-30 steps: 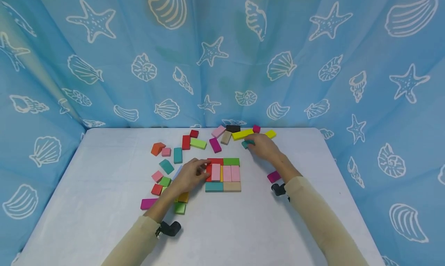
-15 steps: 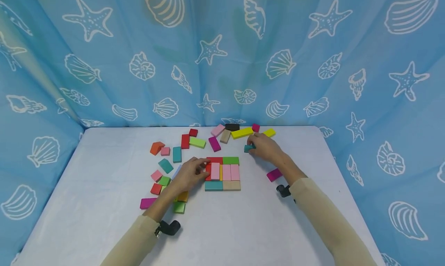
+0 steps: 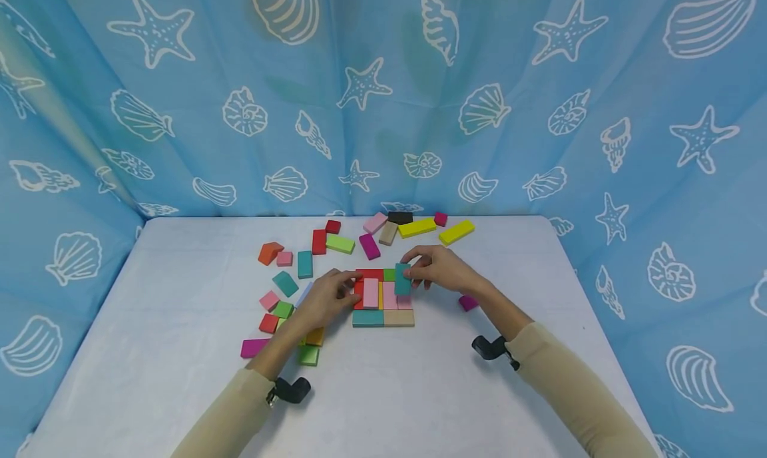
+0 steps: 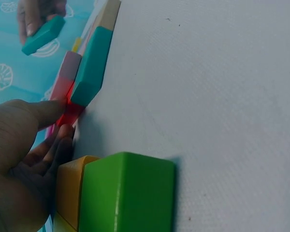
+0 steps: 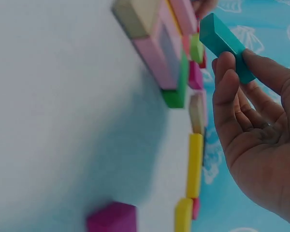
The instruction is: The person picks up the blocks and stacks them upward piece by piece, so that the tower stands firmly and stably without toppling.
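Observation:
My right hand [image 3: 446, 269] pinches a teal block [image 3: 403, 279] between thumb and fingertips, held above the right side of a flat block layout. In the right wrist view the teal block [image 5: 226, 46] is tilted, clear of the blocks below. The layout has red blocks [image 3: 370, 273] and a green one [image 3: 389, 274] at the back, a teal block [image 3: 368, 319] and a tan block [image 3: 399, 319] in front. A pink block [image 3: 371, 293] lies on top. My left hand [image 3: 326, 299] rests at the layout's left edge, thumb and fingertips against red blocks.
Loose blocks lie left of the layout, among them a green block [image 4: 130, 193] and an orange block [image 4: 72, 188] near the left hand. More are at the back, including yellow blocks [image 3: 457, 232] and a black block [image 3: 400, 217]. A magenta block [image 3: 469, 303] lies under the right forearm.
My right hand has lifted the teal block from the table's back right and carried it left and nearer, over the layout. My left hand stays at the layout's left edge.

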Demonstrator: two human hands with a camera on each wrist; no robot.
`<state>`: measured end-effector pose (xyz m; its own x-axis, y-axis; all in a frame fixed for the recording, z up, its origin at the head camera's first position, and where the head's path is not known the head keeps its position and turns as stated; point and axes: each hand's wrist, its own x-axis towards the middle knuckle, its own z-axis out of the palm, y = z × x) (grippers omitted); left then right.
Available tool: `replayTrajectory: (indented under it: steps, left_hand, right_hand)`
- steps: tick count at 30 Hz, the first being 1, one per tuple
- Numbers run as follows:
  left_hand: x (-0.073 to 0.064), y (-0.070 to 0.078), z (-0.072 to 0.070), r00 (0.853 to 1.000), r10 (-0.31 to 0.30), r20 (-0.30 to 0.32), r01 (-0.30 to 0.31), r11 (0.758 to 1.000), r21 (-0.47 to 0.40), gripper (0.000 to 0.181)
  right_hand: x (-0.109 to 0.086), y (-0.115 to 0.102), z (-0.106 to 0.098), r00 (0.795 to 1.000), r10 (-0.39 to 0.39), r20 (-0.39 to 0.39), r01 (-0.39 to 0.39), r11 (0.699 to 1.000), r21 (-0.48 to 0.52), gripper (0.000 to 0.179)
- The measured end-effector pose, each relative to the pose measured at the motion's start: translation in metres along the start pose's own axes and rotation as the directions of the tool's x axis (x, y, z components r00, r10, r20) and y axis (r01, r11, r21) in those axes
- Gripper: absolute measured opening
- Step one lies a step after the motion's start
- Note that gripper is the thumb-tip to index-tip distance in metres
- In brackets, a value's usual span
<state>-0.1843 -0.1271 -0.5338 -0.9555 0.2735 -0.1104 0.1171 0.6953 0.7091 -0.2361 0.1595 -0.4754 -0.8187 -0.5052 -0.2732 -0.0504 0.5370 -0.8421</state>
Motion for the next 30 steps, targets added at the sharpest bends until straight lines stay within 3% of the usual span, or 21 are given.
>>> replayTrajectory:
  steps: [5, 20, 30]
  left_hand:
    - [-0.001, 0.000, 0.000, 1.000, -0.001, 0.003, 0.001, 1.000, -0.007, 0.057]
    - [-0.003, 0.003, 0.000, 1.000, 0.000, -0.015, 0.001, 1.000, 0.010, 0.058]
    - [-0.003, 0.001, 0.000, 1.000, 0.025, -0.016, -0.025, 1.000, -0.006, 0.057]
  right_hand:
    - [0.002, 0.009, 0.013, 0.999, 0.040, 0.018, -0.039, 0.999, -0.019, 0.034]
    - [0.008, 0.016, 0.023, 0.993, 0.095, -0.068, -0.104, 0.984, -0.145, 0.034]
    - [0.013, 0.016, 0.027, 0.995, 0.045, -0.085, -0.063, 0.974, -0.217, 0.031]
